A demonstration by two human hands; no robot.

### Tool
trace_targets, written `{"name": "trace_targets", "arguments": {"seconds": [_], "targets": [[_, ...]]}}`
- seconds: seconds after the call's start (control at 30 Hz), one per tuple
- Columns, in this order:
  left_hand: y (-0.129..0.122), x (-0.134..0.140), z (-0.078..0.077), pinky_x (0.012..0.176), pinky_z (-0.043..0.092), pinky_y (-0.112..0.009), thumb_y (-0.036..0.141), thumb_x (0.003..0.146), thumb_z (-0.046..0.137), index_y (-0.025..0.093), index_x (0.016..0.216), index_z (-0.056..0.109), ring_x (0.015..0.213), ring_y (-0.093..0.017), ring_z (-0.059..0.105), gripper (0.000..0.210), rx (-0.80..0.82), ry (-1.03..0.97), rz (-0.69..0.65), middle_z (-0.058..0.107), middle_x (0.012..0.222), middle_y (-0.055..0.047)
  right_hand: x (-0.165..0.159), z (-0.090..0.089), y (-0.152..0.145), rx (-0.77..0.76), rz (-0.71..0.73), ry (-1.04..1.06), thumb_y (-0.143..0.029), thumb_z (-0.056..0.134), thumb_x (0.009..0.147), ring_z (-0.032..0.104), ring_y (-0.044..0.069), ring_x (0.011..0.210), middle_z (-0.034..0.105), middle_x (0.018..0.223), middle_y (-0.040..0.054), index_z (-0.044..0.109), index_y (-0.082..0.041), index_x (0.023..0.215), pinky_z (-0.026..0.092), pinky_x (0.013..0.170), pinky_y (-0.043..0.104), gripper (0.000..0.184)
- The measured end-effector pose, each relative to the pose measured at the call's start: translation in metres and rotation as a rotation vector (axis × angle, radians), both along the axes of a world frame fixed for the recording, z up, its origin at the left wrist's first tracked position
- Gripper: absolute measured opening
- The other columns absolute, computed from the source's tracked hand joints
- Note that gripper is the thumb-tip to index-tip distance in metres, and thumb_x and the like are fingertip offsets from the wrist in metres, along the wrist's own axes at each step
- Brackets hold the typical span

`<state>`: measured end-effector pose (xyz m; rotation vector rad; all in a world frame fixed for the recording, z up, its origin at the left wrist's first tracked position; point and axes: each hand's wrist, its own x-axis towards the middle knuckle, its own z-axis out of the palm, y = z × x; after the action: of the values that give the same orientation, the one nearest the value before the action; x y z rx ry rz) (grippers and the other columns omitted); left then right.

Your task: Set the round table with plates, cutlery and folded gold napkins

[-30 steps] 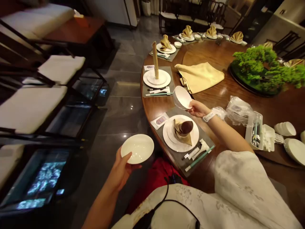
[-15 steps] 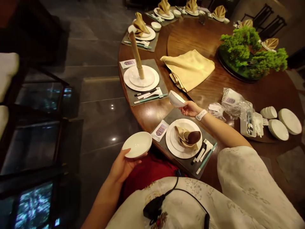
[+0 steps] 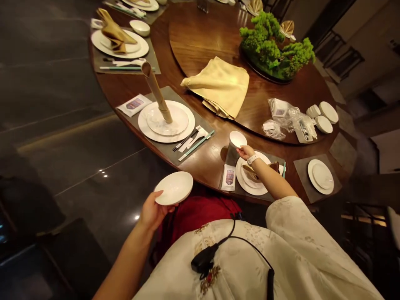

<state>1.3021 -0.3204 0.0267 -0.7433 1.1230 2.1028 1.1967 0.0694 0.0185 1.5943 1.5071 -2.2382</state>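
Observation:
My left hand (image 3: pixel 156 211) grips a white bowl (image 3: pixel 175 188) by its rim, thumb on the inside, beyond the table's edge. In my right hand (image 3: pixel 245 153) is a smaller white bowl (image 3: pixel 238 139), pinched at the rim above the far edge of a grey placemat (image 3: pixel 231 155). Under my right forearm a plate (image 3: pixel 253 191) carries a folded gold napkin (image 3: pixel 250 172), partly hidden by the arm. A white packet (image 3: pixel 229 178) lies left of that plate. To the left, another plate (image 3: pixel 148 132) bears a rolled napkin (image 3: pixel 161 98) standing upright.
The round wooden table (image 3: pixel 200 160) has a turntable (image 3: pixel 193 46) carrying a yellow cloth (image 3: pixel 223 87), green plant decoration (image 3: pixel 271 50), plastic packets (image 3: pixel 278 110), a cutlery tray (image 3: pixel 303 132) and stacked dishes (image 3: pixel 328 112). A plated setting (image 3: pixel 319 189) lies at right; teal chopsticks (image 3: pixel 196 146) lie nearby.
My view has swung so the near setting now appears further right. My right hand has moved its bowl back over the near placemat. My left hand keeps its bowl.

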Motion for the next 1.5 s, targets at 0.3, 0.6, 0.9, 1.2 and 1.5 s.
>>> {"name": "trace_targets", "arguments": {"seconds": [0.3,0.6,0.9,1.2,1.5], "targets": [[0.013,-0.063,0.001,0.043,0.05,-0.028,0.021,0.074,0.053,0.01,0.14,0.048,0.049,-0.02,0.064,0.067,0.054,0.023,-0.058,0.071,0.08,-0.008,0.001,-0.061,-0.019,0.138,-0.299,0.033,0.003,0.052,0.079,0.06,0.006,0.065,0.059,0.085,-0.0035,0.048,-0.021,0.112,0.059,0.061,0.016,0.04],[0.055,-0.122,0.017,0.039,0.043,-0.02,0.02,0.077,0.049,0.009,0.114,0.06,0.048,-0.017,0.062,0.04,0.137,-0.118,-0.156,0.067,0.065,-0.007,0.018,-0.057,-0.025,-0.066,-0.263,0.017,-0.012,0.051,0.088,0.066,0.009,0.074,0.059,0.087,0.0004,0.048,-0.02,0.107,0.06,0.063,0.018,0.02],[0.096,-0.156,0.028,0.048,0.052,-0.023,0.028,0.084,0.058,0.019,0.135,0.046,0.064,-0.018,0.067,0.053,0.061,0.186,-0.224,0.069,0.094,-0.008,0.02,0.022,-0.097,-0.133,0.395,0.353,-0.044,0.065,0.087,0.067,0.011,0.066,0.064,0.097,-0.0006,0.05,-0.026,0.104,0.056,0.052,0.021,0.03],[0.057,-0.215,0.022,0.072,0.056,-0.028,0.049,0.084,0.069,0.028,0.135,0.047,0.09,-0.017,0.071,0.059,0.148,0.333,-0.411,0.056,0.125,-0.008,-0.086,0.033,-0.116,-0.077,0.339,0.295,-0.017,0.06,0.08,0.058,0.009,0.056,0.062,0.069,-0.0019,0.057,-0.016,0.085,0.056,0.054,0.021,0.006],[-0.083,-0.259,-0.034,0.072,0.048,-0.025,0.056,0.064,0.081,0.018,0.106,0.068,0.089,-0.017,0.067,0.058,-0.149,0.075,-0.455,0.069,0.109,-0.008,-0.277,0.001,-0.138,0.149,0.325,0.152,-0.003,0.051,0.076,0.061,0.01,0.062,0.065,0.075,-0.0016,0.053,-0.018,0.091,0.057,0.057,0.02,0.022]]}}
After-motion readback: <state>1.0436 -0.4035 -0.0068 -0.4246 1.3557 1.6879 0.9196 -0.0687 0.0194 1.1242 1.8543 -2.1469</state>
